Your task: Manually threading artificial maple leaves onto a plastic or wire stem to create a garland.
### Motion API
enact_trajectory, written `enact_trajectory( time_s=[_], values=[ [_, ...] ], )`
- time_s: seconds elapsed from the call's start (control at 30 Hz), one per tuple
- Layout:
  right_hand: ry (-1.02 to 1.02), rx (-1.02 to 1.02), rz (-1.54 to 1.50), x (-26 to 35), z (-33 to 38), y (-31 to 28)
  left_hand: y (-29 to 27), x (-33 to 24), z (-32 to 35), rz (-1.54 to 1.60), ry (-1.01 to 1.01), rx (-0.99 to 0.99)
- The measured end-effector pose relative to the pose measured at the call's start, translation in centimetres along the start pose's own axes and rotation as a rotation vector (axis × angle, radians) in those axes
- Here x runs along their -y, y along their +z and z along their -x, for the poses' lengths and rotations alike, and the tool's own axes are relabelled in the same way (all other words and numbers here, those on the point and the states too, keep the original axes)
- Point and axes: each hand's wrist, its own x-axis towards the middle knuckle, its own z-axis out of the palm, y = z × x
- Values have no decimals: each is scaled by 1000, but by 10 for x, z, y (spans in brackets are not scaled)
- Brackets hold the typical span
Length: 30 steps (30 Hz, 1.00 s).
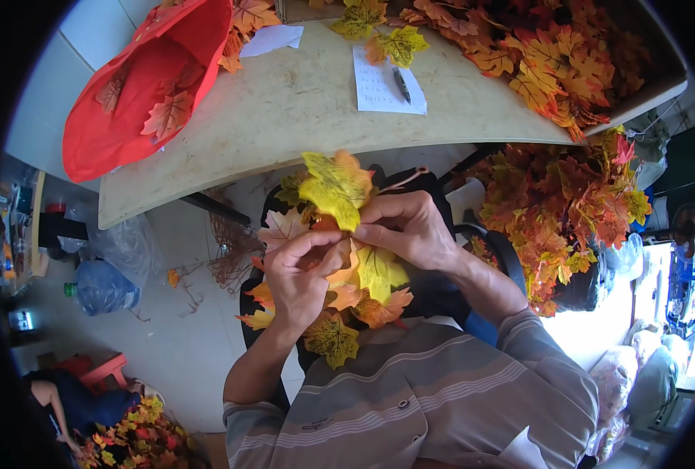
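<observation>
Above my lap, both hands meet at the base of a yellow artificial maple leaf (333, 190). My right hand (414, 232) is closed in a pinch at its lower tip. My left hand (307, 273) pinches right beside it, thumb and forefinger together. The small part between the fingertips is hidden. More artificial leaves hang below and around the hands: a yellow one (380, 273), a pale pink one (285, 228) and a dark-veined yellow one (332, 339). A thin pinkish stem (404, 180) sticks out past my right hand.
Ahead stands a worn table (285, 102) with a paper (371, 94), a pen (401, 84) and a red bag (148, 86). A box (671, 94) of orange leaves is at the right. Leaf bunches (558, 211) hang below. A person's arm (54, 406) shows lower left.
</observation>
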Motion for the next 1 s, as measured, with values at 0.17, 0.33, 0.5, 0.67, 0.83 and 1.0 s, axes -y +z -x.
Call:
enact_trajectory(
  time_s=[0.17,0.33,0.5,0.67,0.83,1.0],
  values=[
    [122,-4,-325,-4,1,-5,-3,10,-5,84,54,44],
    [-71,-83,-164,-1,5,0,-10,11,-5,144,-83,69],
    [-71,-64,-17,-1,11,-3,-9,11,-4,180,-51,71],
    [-119,-73,-43,-3,12,-1,-9,10,-8,345,-185,153],
    [-21,-117,-323,4,10,3,-6,10,-10,455,-261,120],
    [-77,-77,-158,4,11,1,-2,6,-11,500,-221,133]
  ],
)
